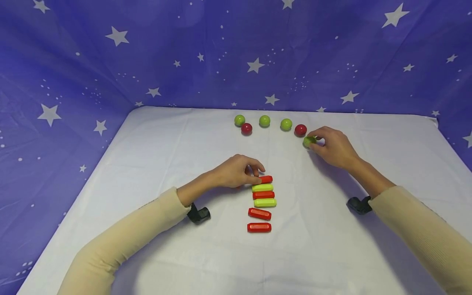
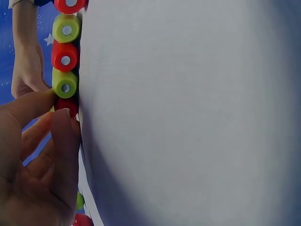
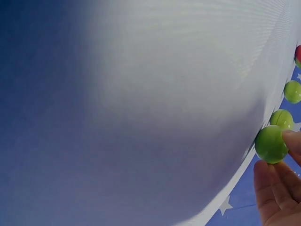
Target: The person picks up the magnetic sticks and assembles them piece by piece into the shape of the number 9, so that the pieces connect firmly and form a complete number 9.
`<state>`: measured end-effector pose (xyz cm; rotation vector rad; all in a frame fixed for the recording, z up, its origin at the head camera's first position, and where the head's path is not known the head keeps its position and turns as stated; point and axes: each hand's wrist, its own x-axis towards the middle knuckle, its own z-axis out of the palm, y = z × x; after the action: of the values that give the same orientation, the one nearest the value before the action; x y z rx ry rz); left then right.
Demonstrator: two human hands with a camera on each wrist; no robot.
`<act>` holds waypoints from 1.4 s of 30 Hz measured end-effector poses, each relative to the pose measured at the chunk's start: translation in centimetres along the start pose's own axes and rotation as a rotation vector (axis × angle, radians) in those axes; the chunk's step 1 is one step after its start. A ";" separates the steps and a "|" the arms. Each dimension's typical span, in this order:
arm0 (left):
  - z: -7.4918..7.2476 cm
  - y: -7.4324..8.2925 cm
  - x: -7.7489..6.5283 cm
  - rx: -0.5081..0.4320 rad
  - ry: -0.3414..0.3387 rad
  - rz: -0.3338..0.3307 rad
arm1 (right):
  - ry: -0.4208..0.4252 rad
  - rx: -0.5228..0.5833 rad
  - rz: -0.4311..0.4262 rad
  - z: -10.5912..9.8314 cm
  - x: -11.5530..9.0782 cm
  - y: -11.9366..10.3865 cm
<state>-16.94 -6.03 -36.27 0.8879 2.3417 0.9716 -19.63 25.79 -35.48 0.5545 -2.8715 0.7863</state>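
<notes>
My left hand (image 1: 237,171) pinches a red ribbed stick (image 1: 266,179) between thumb and fingers, at the far end of a column of short sticks. Right below it lie a yellow-green stick (image 1: 262,187), a red stick (image 1: 263,195) and another yellow-green stick (image 1: 265,203), close together. In the left wrist view, the red stick (image 2: 66,108) is partly covered by the fingertips. With thumb and fingers, my right hand (image 1: 333,147) holds a green ball (image 3: 271,144) at the table, beside a red ball (image 1: 300,130).
Two more red sticks lie apart nearer me, one slightly slanted (image 1: 259,213) and one level (image 1: 259,227). Along the back of the white-covered table (image 1: 177,135) are several green balls (image 1: 264,121) and a red ball (image 1: 246,129). A purple starry cloth (image 1: 221,53) rises behind.
</notes>
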 end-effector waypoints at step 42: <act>0.1 -0.2 0.2 0.115 0.043 0.034 | -0.059 0.046 0.014 0.6 0.4 -1.5</act>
<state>-17.12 -6.00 -36.53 0.9620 2.4471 0.8856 -19.42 24.17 -35.21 0.5723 -2.9203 0.8549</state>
